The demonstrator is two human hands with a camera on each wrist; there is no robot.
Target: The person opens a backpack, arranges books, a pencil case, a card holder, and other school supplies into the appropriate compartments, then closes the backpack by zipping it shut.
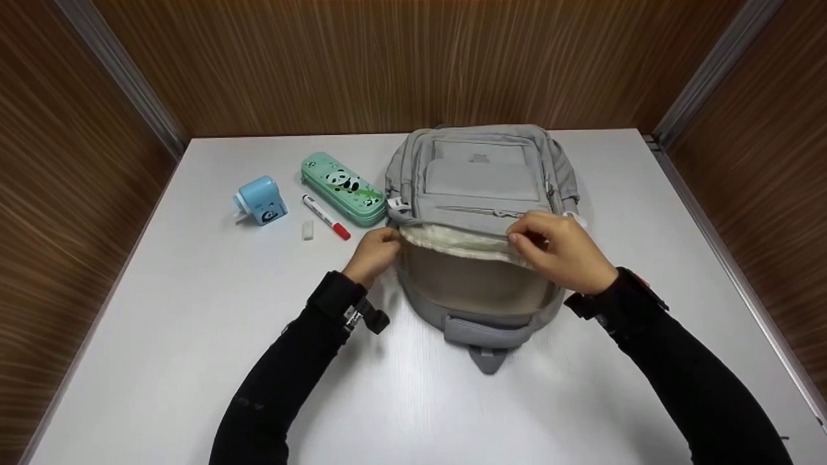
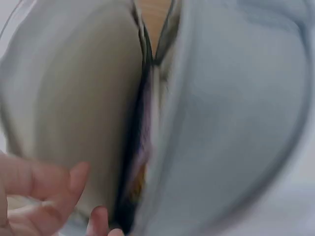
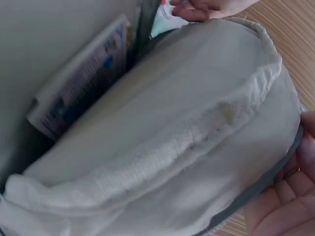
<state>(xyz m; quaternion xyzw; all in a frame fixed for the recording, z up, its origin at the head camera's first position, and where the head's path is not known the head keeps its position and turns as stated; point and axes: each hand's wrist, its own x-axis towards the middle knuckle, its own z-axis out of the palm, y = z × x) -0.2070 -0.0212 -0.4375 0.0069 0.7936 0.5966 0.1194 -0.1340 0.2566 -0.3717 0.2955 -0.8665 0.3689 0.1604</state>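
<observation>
A grey backpack lies on the white table with its main compartment unzipped and gaping toward me. My right hand pinches the edge of its front panel and holds it up; the right wrist view shows the pale lining and the thumb and fingers on the dark rim. At the left end of the opening, my left hand has curled fingers at the bag's edge, partly hidden there. Inside stands a printed booklet, its lower part out of sight.
Left of the backpack lie a green panda pencil case, a white marker with a red cap, a small white eraser and a blue panda bottle. Wood-grain panels enclose the table at the back and sides.
</observation>
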